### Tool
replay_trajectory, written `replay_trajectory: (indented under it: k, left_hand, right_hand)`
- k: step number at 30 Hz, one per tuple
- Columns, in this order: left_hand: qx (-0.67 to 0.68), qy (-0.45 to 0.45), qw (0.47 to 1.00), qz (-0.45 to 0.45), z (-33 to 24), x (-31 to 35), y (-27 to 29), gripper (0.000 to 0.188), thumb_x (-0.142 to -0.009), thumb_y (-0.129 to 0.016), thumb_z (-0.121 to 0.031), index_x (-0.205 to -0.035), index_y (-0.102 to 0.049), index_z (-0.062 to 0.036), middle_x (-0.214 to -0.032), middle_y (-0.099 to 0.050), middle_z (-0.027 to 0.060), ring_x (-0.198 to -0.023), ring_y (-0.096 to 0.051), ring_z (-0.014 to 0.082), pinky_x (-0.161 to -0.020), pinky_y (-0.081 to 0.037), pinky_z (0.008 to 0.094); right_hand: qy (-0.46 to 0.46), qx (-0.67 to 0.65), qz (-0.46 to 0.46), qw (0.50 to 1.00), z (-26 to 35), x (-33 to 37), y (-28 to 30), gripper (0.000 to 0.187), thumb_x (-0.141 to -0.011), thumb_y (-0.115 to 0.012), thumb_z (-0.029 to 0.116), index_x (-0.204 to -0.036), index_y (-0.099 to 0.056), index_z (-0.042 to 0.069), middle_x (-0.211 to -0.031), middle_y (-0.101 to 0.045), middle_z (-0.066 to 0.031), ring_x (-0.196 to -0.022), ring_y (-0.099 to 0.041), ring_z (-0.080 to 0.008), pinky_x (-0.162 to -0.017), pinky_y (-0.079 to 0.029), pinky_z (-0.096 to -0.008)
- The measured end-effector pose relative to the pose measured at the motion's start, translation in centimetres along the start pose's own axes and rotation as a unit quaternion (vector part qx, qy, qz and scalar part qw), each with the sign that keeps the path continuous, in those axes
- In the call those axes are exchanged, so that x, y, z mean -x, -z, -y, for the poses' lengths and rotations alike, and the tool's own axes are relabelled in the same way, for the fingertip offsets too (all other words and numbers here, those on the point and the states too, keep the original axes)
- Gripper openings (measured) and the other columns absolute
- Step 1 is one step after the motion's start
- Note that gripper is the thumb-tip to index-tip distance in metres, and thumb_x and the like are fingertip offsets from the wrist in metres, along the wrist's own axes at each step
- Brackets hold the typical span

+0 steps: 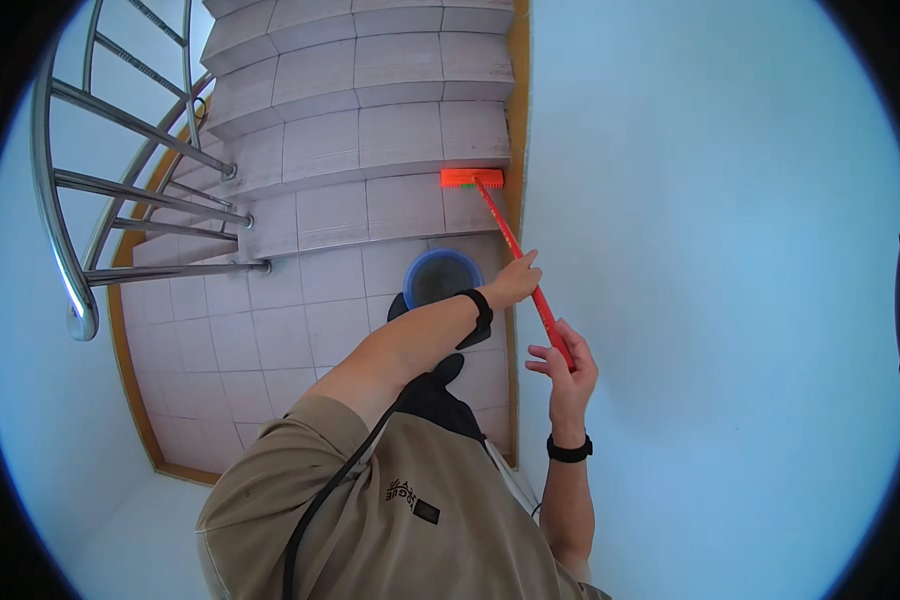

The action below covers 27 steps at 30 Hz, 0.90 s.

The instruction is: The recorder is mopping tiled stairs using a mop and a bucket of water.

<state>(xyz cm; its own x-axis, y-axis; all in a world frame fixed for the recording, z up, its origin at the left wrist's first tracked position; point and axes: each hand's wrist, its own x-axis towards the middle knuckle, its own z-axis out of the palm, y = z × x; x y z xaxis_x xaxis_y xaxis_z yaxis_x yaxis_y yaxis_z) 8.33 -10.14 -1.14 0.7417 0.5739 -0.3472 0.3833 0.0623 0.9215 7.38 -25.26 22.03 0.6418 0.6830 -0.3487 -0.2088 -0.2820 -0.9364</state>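
A long-handled scrub brush (510, 235) slants up and away from me, its red handle running from my hands to the stairs. Its flat orange-red head has short bristles, some of them green, and rests on a tiled step near the right wall. My left hand (515, 282) is wrapped round the middle of the handle. Lower down, my right hand (567, 368) holds the end of the handle, with some fingers partly lifted off it. Below the lowest step, a round blue-rimmed bucket (408, 280) stands on the floor by my feet, dark inside.
Pale tiled steps (315, 152) rise ahead of me. Along their left side runs a shiny metal railing (150, 272). A white wall (690, 250) with a yellow-brown skirting edge stands close on my right. The floor (260, 340) is tiled.
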Motion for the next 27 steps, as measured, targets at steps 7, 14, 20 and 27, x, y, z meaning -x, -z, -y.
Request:
replay_trajectory:
  k: [7,14,20,27]
  left_hand:
    - [0.255,0.131,0.957,0.053,-5.1,3.1,1.4,0.066,-0.092,-0.044,-0.029,-0.152,-0.021,-0.0107,-0.094,-0.06,0.0138,-0.07,-0.059,0.017,-0.058,-0.05,0.0313]
    - [0.265,0.226,0.936,0.059,9.1,6.0,2.4,0.03,-0.091,-0.049,-0.027,-0.106,-0.062,-0.0048,-0.085,-0.064,0.0143,-0.074,-0.062,0.0194,-0.06,-0.051,0.0353]
    - [0.162,0.317,0.921,-0.16,25.3,15.7,5.7,0.021,-0.084,-0.052,-0.019,-0.082,-0.066,-0.0035,-0.069,-0.065,0.0141,-0.06,-0.065,0.0249,-0.055,-0.049,0.0377]
    - [0.361,0.423,0.779,-0.289,30.4,23.0,8.7,0.021,-0.084,-0.058,-0.013,-0.104,-0.059,-0.0051,-0.077,-0.06,0.0031,-0.063,-0.056,0.013,-0.054,-0.047,0.0288]
  right_hand:
    - [0.018,0.119,-0.021,0.993,2.3,-1.1,0.4,0.024,-0.093,-0.05,0.004,-0.111,-0.064,-0.005,-0.121,-0.061,-0.0199,-0.071,-0.069,-0.0201,-0.056,-0.057,-0.0272]
    - [0.065,0.252,-0.015,0.965,8.0,-8.3,0.0,0.026,-0.094,-0.05,0.005,-0.112,-0.066,-0.003,-0.102,-0.069,-0.0133,-0.062,-0.065,-0.0137,-0.051,-0.052,-0.023]
    - [0.089,0.314,0.018,0.945,11.7,-12.4,0.4,0.029,-0.097,-0.048,0.013,-0.115,-0.066,0.0,-0.094,-0.069,-0.0098,-0.059,-0.06,-0.0096,-0.054,-0.051,-0.022]
    - [0.12,0.378,0.037,0.917,10.3,-13.8,2.4,0.032,-0.098,-0.046,0.014,-0.12,-0.063,-0.001,-0.113,-0.067,-0.015,-0.058,-0.059,-0.0094,-0.053,-0.05,-0.02]
